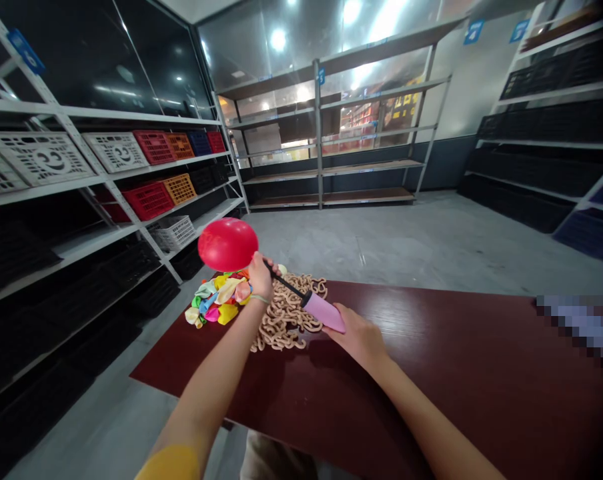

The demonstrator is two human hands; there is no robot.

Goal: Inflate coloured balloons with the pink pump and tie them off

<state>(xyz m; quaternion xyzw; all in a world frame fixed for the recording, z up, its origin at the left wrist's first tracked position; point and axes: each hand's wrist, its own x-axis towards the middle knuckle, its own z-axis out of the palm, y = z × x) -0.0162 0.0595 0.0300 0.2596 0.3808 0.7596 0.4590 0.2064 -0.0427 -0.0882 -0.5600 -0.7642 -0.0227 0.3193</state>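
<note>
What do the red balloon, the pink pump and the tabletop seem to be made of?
The red balloon looks like thin stretched latex, taut and glossy. The pink pump seems smooth moulded plastic, with a soft sheen. The dark red tabletop looks like laminate or varnished wood; it shines with reflected light.

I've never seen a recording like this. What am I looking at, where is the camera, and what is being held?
No machine here: these are a person's own bare hands, filmed by one camera worn on their head, looking forward and down. The left hand grips a red balloon at its neck, by the black nozzle of a pink hand pump. The right hand holds the pump's body. On the dark red table lie a pile of deflated coloured balloons and a heap of tan looped cord. Behind stand white shelves with plastic crates.
</note>
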